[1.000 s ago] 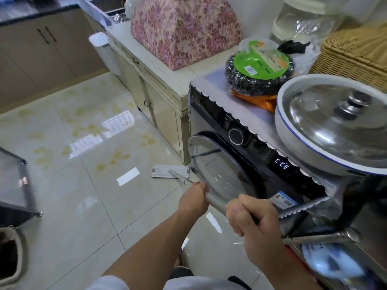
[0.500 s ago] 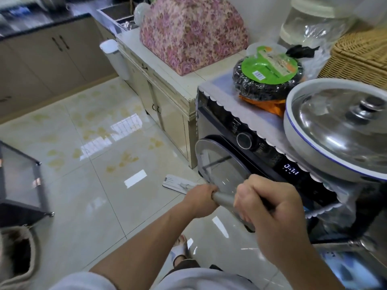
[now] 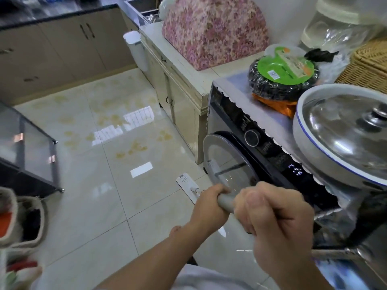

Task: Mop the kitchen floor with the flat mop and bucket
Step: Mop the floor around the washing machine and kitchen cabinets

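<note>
A flat mop with a white head [image 3: 187, 186] lies on the glossy beige tile floor [image 3: 109, 168], just in front of the washing machine [image 3: 251, 155]. Its grey handle [image 3: 226, 203] runs back toward me. My left hand [image 3: 209, 204] grips the handle lower down, nearer the mop head. My right hand [image 3: 276, 225] grips it higher up, closer to my body. Most of the handle is hidden by the two hands. No bucket is in view.
Cream cabinets [image 3: 178, 101] and the washing machine line the right side. A lidded pan [image 3: 343, 135], a green-lidded pack [image 3: 284, 78] and a floral cover [image 3: 213, 30] sit on top. A dark glass-topped stand [image 3: 27, 147] and a woven basket [image 3: 27, 225] stand left.
The mop head has been pulled back toward me along the front of the washing machine. Both hands have come nearer to my body, still gripping the handle.
</note>
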The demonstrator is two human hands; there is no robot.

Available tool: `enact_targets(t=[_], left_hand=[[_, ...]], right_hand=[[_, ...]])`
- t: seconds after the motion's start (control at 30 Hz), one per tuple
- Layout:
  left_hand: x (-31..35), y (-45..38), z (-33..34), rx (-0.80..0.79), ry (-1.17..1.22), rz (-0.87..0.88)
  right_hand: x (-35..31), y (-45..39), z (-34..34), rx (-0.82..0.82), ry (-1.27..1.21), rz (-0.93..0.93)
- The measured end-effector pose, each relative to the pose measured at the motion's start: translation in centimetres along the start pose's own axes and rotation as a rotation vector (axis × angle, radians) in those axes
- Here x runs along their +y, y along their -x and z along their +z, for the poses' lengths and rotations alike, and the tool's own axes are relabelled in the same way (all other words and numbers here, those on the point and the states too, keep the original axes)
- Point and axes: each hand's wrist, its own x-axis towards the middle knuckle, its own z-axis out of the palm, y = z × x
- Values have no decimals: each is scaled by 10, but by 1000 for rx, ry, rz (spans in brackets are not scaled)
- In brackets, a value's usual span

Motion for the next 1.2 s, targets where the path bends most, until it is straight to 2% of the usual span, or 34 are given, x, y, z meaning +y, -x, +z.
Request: enact_targets(t=[0.07,0.17,0.23,0.33,0.47,0.57,0.67,0.73,0.87,1.03,1.2], left_hand=[[-3,-10,-8,9,58,-111],[-10,-42,-47,-145,-205,24],[-21,-68,-69,-229,-241,50],[-36,-117,-86,-208,-316,47],[-60,-214,-118,-167,-296,66],[-92,-280,-154,-190,-387,39],[-132,-332,-197,-170,-477,-17],[-145,-355,-218,-131,-471,-50],[-138,-364,-224,-51,-429,-50],[-118,-314,-198,48,-442,1],[-88,-260,-191,113,-480,87]], right_hand=[[9,-6,11,-17,-19,-7],[31,-17,24,12,-6,11],[53,-28,38,38,45,49],[82,-61,56,92,14,38],[138,-145,84,216,-45,50],[185,-183,120,214,27,202],[225,-212,168,113,170,400],[238,-236,190,86,189,434],[235,-260,191,71,212,411],[192,-237,164,66,212,391],[126,-240,141,-117,182,188]])
